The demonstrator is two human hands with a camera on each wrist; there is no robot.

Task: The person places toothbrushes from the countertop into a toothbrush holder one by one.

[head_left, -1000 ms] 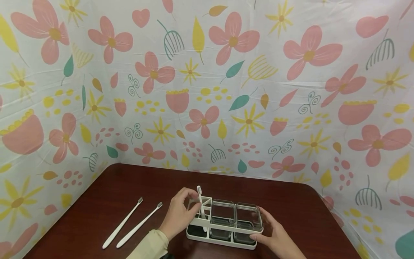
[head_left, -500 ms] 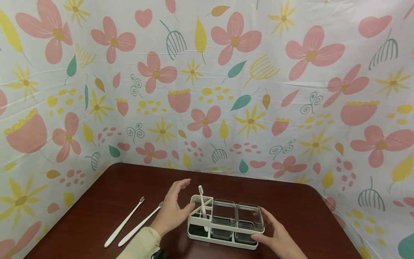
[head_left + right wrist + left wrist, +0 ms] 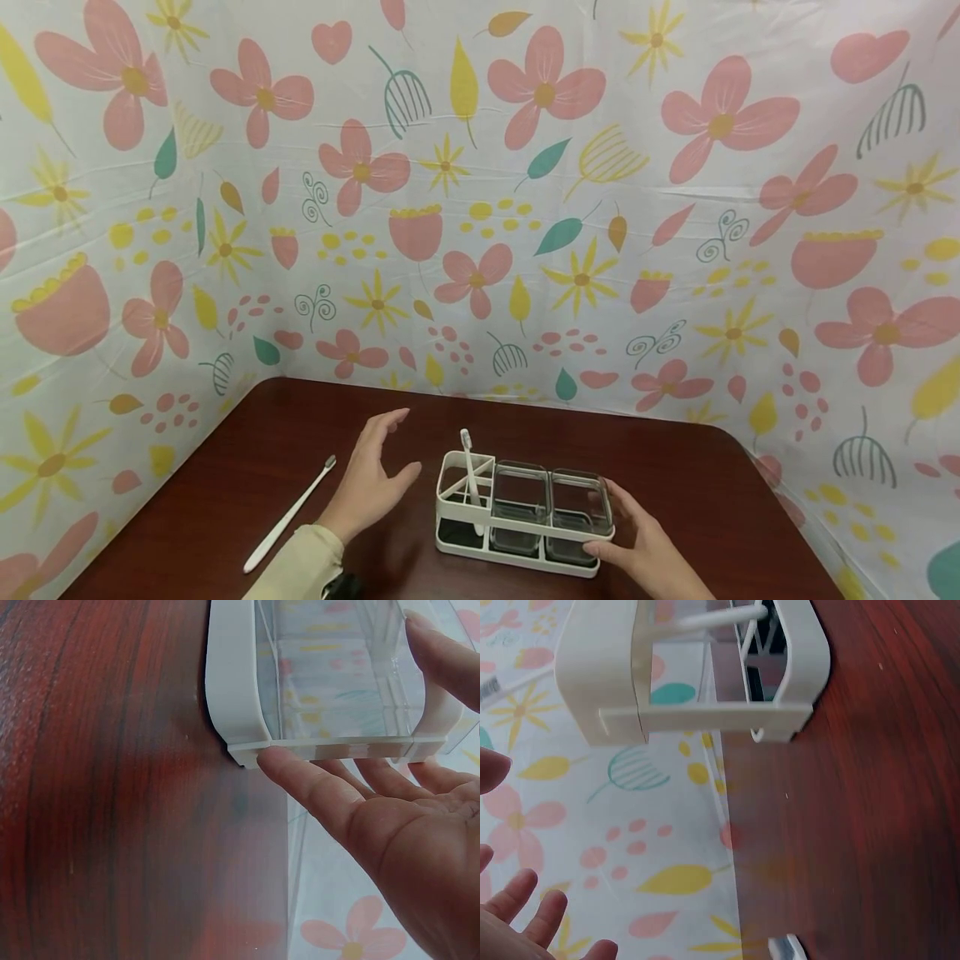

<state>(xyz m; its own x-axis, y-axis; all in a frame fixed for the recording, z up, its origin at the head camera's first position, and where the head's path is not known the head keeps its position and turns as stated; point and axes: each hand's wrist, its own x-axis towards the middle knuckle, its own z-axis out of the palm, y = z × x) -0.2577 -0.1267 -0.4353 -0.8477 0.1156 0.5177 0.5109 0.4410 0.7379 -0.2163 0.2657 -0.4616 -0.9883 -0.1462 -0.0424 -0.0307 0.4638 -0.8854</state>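
Note:
A white toothbrush holder (image 3: pixel 551 531) stands on the table, with two clear cups (image 3: pixel 582 502) in its right part. One white toothbrush (image 3: pixel 470 468) stands in its divided left part, tilted slightly, head up. My right hand (image 3: pixel 647 542) holds the holder's right end, thumb at the front and fingers along the side. Off to the left of the holder, my left hand (image 3: pixel 367 487) hovers with spread fingers and nothing in them. Left of that hand lies another white toothbrush (image 3: pixel 288 517). A grey-bristled brush head (image 3: pixel 786 947) shows at the bottom of the left wrist view.
The dark red-brown wooden table (image 3: pixel 675 467) has rounded back corners. A floral curtain (image 3: pixel 480 208) rises behind it and along both sides.
My left hand has let go of the toothbrush in the holder and moved left, over the nearer lying toothbrush, which it now hides in the head view. The right hand has stayed put.

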